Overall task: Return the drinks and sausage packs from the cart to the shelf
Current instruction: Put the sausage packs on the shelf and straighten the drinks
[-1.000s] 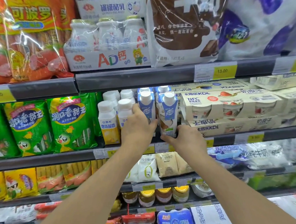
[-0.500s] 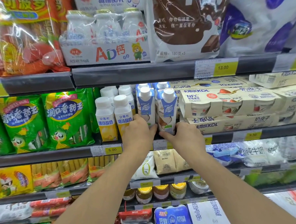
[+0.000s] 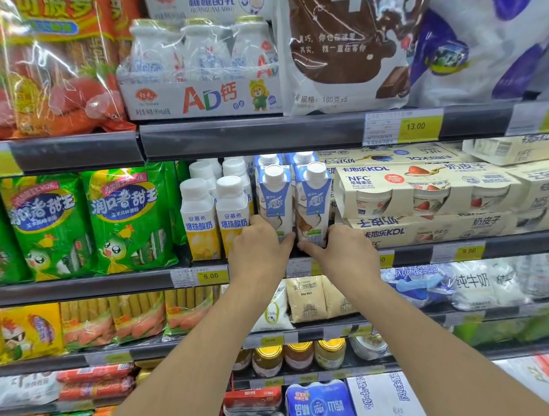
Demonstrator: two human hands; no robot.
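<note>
Two blue-and-white drink cartons with white caps stand side by side at the front of the second shelf (image 3: 301, 152). My left hand (image 3: 258, 242) grips the base of the left carton (image 3: 273, 201). The right carton (image 3: 313, 203) has my right hand (image 3: 341, 252) around its base. More of the same cartons stand behind them. White-and-yellow drink bottles (image 3: 212, 217) stand just left of my left hand. Green sausage packs (image 3: 123, 219) hang further left on the same shelf.
Cream yoghurt multipacks (image 3: 426, 190) are stacked right of the cartons. Above sit an AD bottle pack (image 3: 204, 70), a brown-and-white milk bag (image 3: 345, 46) and orange sausage packs (image 3: 46, 56). Lower shelves hold sausage packs, pouches, jars and a blue bottle pack (image 3: 316, 407).
Both hands stay at the bases of the two front cartons. The cartons stand slightly further apart and squarer to the shelf edge. My view has shifted a little.
</note>
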